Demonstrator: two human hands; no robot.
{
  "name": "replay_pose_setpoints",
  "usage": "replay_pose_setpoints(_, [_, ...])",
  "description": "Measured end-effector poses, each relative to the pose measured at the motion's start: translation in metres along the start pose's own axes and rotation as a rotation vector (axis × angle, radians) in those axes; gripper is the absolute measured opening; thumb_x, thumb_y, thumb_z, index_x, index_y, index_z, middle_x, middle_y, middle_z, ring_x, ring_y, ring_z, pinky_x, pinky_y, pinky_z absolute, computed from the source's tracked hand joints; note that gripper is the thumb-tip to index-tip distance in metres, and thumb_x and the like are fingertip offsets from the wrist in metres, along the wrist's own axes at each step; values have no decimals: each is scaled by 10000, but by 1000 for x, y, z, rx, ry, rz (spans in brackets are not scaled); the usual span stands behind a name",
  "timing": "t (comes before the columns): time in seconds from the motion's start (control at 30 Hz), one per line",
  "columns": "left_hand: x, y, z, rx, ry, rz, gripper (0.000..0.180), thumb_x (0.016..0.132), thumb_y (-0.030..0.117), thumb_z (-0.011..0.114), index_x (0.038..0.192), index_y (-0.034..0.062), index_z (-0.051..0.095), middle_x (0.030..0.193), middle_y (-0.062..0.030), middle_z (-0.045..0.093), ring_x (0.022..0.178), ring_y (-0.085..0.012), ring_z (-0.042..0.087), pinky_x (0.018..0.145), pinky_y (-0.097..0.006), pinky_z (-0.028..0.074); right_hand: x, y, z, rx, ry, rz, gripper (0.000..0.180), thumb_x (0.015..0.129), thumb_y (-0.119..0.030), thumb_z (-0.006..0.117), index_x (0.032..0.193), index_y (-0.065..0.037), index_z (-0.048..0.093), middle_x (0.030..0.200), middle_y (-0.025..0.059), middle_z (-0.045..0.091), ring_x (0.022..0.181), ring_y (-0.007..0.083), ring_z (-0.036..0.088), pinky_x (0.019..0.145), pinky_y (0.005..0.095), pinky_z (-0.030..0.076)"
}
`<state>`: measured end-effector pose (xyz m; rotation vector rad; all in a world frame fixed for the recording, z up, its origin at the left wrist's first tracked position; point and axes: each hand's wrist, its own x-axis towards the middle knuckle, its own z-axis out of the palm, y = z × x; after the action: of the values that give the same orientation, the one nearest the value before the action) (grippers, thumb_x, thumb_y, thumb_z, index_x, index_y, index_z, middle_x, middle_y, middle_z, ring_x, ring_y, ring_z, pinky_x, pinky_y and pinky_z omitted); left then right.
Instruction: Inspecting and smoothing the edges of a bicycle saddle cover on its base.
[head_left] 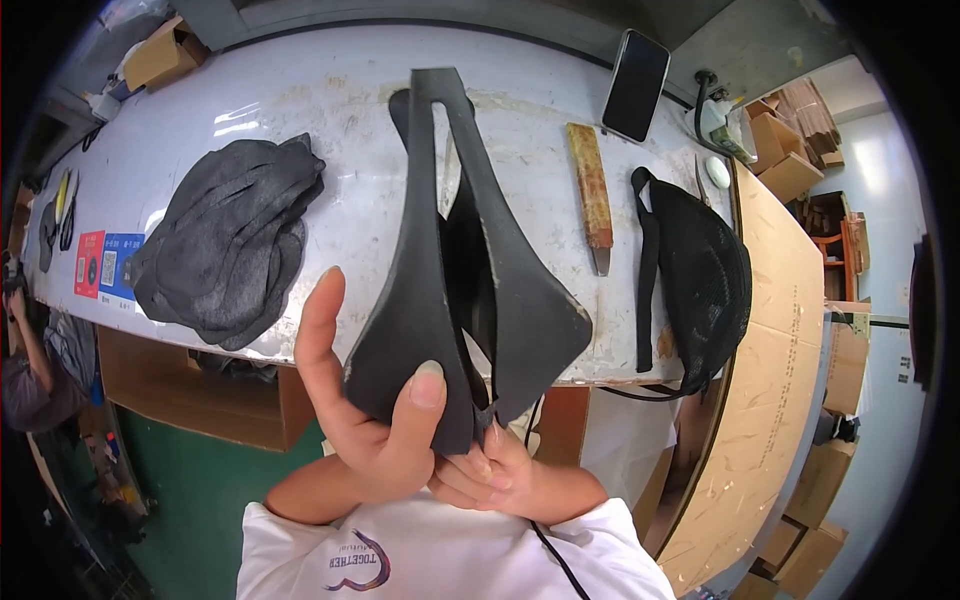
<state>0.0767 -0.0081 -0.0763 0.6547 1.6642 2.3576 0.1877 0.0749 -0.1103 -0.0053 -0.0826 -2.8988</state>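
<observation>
A black bicycle saddle cover is held up in front of me, its narrow nose pointing away and its two wide wings toward me. A long slit runs down its middle. My left hand grips the left wing, thumb pressed on top, index finger raised beside the edge. At the near end of the slit, my right hand pinches the cover's rear edge between its fingers. Left of it on the table lies a pile of soft black pieces.
On the white table, to the right, lie a flat blade with a worn brown handle, a black mesh pouch and a white oval thing. A phone leans at the back. Cardboard borders the right side. Another person is at far left.
</observation>
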Motion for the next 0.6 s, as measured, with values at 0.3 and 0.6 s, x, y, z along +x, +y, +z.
replay_pose_setpoints(0.3, [-2, 3, 9, 22, 84, -1, 742, 911, 49, 512, 1498, -48, 69, 1360, -242, 440, 1142, -196, 546, 960, -293, 439, 8, -4, 3, -18, -11, 25, 427, 998, -423, 520, 752, -73, 528, 437, -61, 404, 329, 80, 421, 339, 235, 283])
replay_pose_setpoints(0.6, [5, -10, 5, 100, 57, 191, 664, 924, 64, 548, 1442, -112, 171, 1336, -251, 440, 1110, -188, 548, 922, -284, 463, 2, -11, 5, -434, 215, -140, 455, 974, -448, 554, 956, 6, 591, 501, 41, 486, 405, 117, 482, 373, 233, 338])
